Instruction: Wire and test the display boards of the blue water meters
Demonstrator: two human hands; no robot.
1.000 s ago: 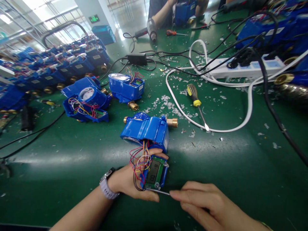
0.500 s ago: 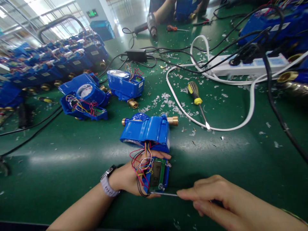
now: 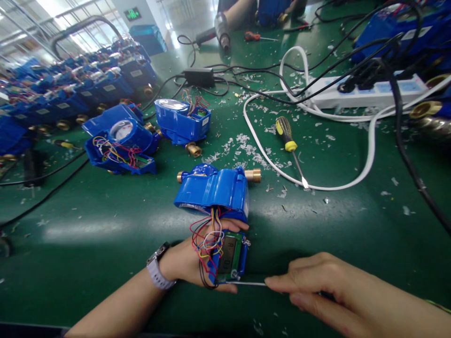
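Observation:
My left hand [image 3: 186, 265] cradles a blue-housed electronic module with a green circuit board and LCD [image 3: 228, 258], its fingers beneath it. Red, yellow, black and white wires [image 3: 212, 239] run across my palm to a blue water meter body with brass pipe ends [image 3: 211, 190], which rests on the green mat just beyond my hand. My right hand [image 3: 327, 291] pinches a thin metal shaft [image 3: 248, 283], whose end reaches the module's lower edge. Any handle on the shaft is hidden inside my fingers.
Two opened blue meters [image 3: 120, 141] lie up and left, with long rows of meters [image 3: 105, 89] behind them. A yellow-and-black screwdriver [image 3: 286, 134] lies across a white cable [image 3: 268, 150], among plastic shavings. A co-worker's hand holds a heat gun [image 3: 221, 28] at the far side.
My right hand has shifted to the right, and the metal shaft now lies closer along the module's lower edge. The module has turned slightly in my left hand.

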